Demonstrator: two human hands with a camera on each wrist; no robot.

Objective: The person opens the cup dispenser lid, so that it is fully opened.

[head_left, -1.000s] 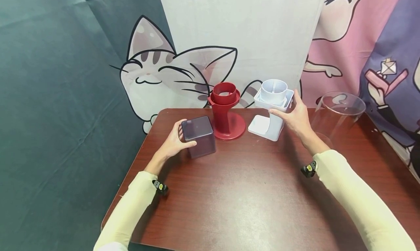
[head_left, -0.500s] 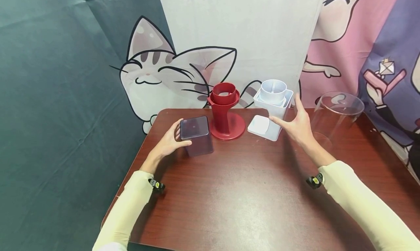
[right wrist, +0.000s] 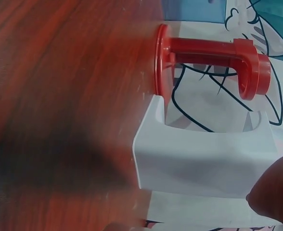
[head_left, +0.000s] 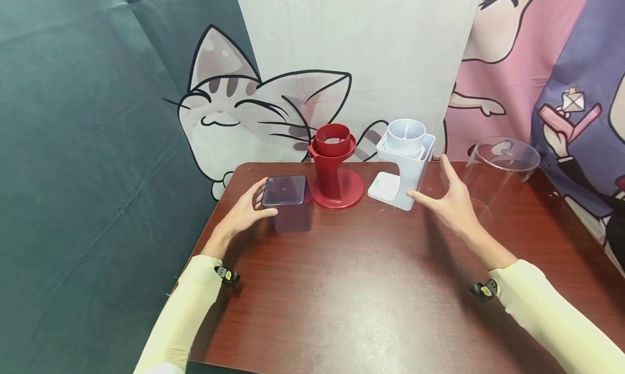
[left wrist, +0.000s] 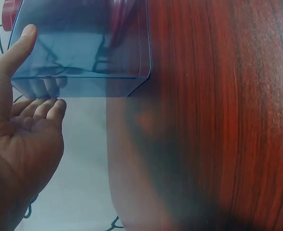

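On the table's left, my left hand (head_left: 246, 207) holds a purple-tinted see-through plastic box (head_left: 293, 216) by its left side. Its thumb lies over the near face and its fingers reach round the left side; in the left wrist view the fingertips touch the box (left wrist: 83, 53). Just right of the box is a red stand (head_left: 328, 173) with a round base and a cup-like ring on top. A white stand (head_left: 410, 170) with a square base, square tray and round cup stands farther right. Beside it is my right hand (head_left: 454, 203), thumb and fingers spread, holding nothing.
A large clear cylinder (head_left: 505, 168) stands at the right, behind my right hand. All of it rests on a brown wooden table (head_left: 351, 287). A printed cloth backdrop (head_left: 390, 48) hangs directly behind the table's back edge.
My left hand and the box have shifted left, away from the red stand, and the box has turned slightly. My right hand has let go of the white stand and drawn back towards me.
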